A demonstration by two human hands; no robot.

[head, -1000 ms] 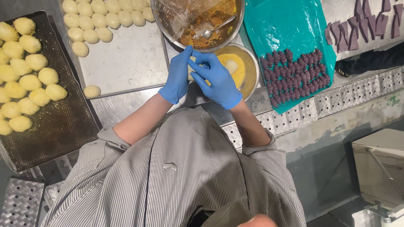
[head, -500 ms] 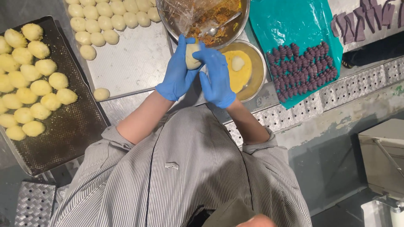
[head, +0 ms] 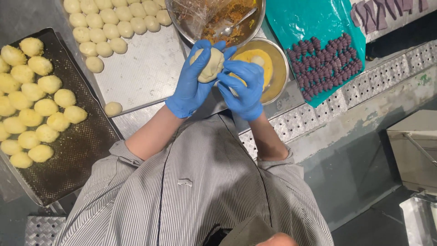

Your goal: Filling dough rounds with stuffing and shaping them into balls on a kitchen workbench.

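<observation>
My left hand, in a blue glove, cups a pale ball of dough. My right hand, also gloved in blue, has its fingers pinching at the dough's right side. Both hands are held above the steel counter, just in front of a large metal bowl of brown crumbly filling with a spoon in it. Behind my right hand stands a smaller metal bowl of yellow liquid with a pale lump in it.
A steel tray carries several plain dough balls at its far side and one near its front edge. A dark tray on the left holds several yellow-coated balls. A teal sheet with small purple pieces lies to the right.
The dough ball has come up into view in my left hand, and my right fingers have shifted onto its side. The view has drifted slightly.
</observation>
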